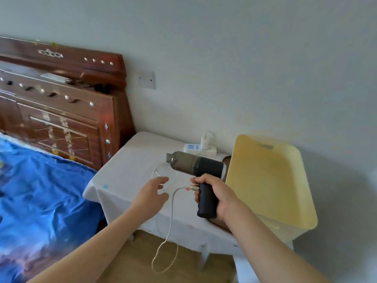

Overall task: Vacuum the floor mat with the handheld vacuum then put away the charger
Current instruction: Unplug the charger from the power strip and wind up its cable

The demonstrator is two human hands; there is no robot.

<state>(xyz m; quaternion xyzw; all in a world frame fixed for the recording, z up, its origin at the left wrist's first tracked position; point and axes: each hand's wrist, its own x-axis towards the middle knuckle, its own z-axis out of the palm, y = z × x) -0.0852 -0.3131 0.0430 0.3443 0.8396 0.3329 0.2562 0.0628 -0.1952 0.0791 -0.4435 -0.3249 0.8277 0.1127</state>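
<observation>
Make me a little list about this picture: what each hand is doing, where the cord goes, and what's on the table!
right hand: gripping the handheld vacuum by its black handle
left hand: open, reaching toward the charger cable
cable: plugged into the vacuum's handle, looping down off the table edge
table: white cloth, power strip with a plug at the back
beside table: yellow bin

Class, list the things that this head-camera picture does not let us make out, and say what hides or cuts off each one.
- Floor mat: none shows in the head view.
- Vacuum handle: mostly wrapped by the right hand.
- Cable plug at the handle: too blurred to tell whether it is seated.
- Left hand: its fingertips overlap the thin cable; contact unclear.
- Table right part: hidden behind the yellow bin.
- Charger on the power strip: too small for detail.
</observation>
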